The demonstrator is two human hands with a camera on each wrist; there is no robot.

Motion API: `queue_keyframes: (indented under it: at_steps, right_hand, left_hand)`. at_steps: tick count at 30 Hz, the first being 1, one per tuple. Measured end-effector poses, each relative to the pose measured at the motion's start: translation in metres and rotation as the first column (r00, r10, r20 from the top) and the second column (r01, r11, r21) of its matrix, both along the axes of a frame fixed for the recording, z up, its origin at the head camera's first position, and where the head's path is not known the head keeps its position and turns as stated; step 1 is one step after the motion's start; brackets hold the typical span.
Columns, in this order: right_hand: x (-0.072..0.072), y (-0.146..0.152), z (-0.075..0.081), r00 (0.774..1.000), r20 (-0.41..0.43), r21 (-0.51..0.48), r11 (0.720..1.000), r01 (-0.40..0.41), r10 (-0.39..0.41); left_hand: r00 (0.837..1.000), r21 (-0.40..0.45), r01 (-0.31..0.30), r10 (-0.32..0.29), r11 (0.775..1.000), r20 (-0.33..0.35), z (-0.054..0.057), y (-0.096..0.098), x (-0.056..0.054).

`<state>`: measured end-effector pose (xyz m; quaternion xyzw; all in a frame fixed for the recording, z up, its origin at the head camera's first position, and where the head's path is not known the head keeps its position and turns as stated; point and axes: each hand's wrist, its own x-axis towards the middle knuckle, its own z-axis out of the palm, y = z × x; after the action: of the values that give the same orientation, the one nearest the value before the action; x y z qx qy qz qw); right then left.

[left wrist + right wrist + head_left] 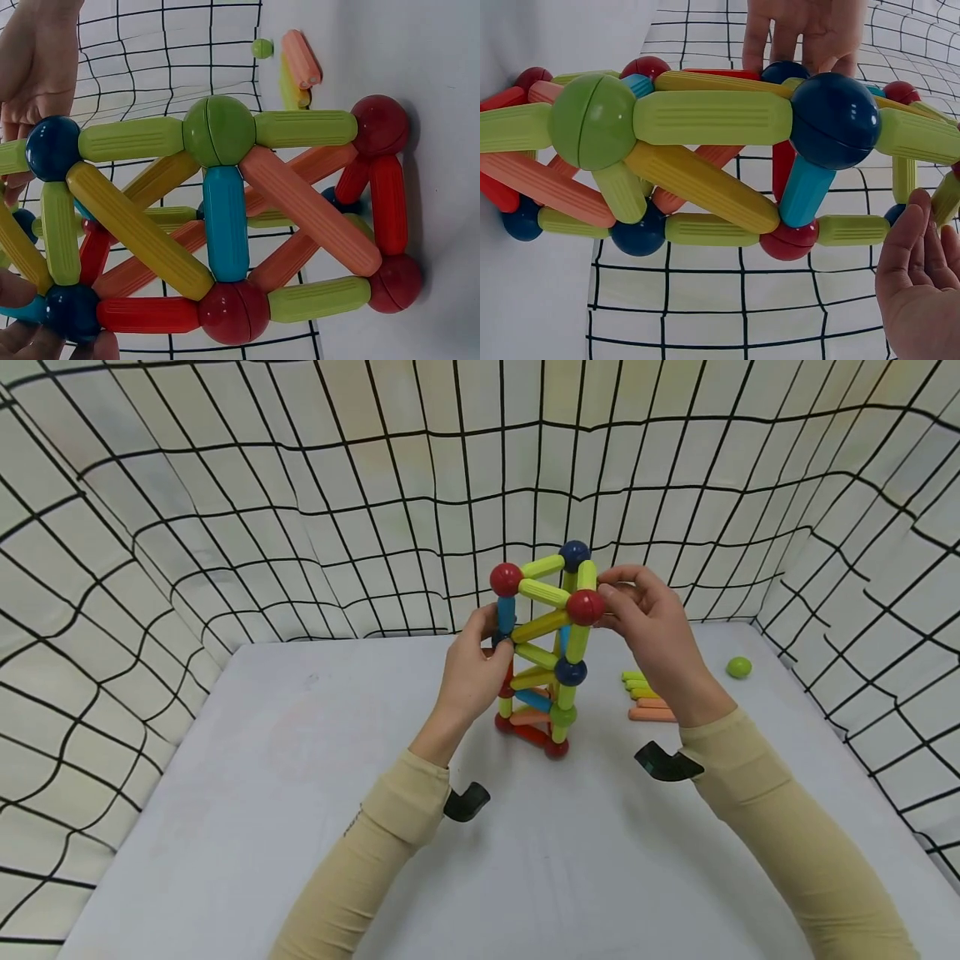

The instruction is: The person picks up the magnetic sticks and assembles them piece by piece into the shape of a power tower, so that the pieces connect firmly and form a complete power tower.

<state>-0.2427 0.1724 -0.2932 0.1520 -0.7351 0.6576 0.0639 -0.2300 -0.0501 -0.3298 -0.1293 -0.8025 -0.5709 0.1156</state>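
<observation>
A tall tower of magnetic building sticks and balls (535, 656) stands upright on the white table. My left hand (474, 667) grips its left side at a dark blue ball (73, 312), with thumb and fingers around that joint. At the upper right, my right hand (648, 625) pinches a yellow-green stick (947, 199) by the top red ball (585, 607). Another red ball (506, 579) and a dark blue ball (575, 556) form the other top corners. Yellow, blue, orange and red sticks brace the sides.
Loose yellow-green, yellow and orange sticks (651, 713) lie on the table (337, 760) to the right of the tower. Farther right sits a loose green ball (738, 667). Black netting (420, 468) over white cloth encloses the back and both sides.
</observation>
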Motion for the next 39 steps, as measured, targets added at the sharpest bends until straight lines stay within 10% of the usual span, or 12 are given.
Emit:
queue_keyframes:
  at_steps: [15,24,33,39]
  right_hand:
    - [-0.001,-0.002,0.004,0.999,0.046,0.038,0.999,-0.025,0.024]
    - [0.012,0.011,-0.024,0.997,0.015,0.205,0.976,-0.079,0.077]
    - [0.019,0.052,-0.064,0.998,0.054,0.485,0.875,0.003,-0.033]
    - [0.008,0.100,-0.094,0.998,0.008,0.731,0.681,0.033,-0.057]
  left_hand:
    - [1.000,-0.026,0.000,0.000,1.000,-0.015,0.001,0.003,0.002]
    - [0.998,-0.073,0.056,-0.055,0.996,0.008,-0.004,-0.007,-0.006]
    - [0.994,-0.058,0.104,-0.103,0.993,0.023,-0.004,-0.015,-0.012]
    - [0.991,-0.052,0.128,-0.126,0.990,0.043,-0.007,-0.020,-0.014]
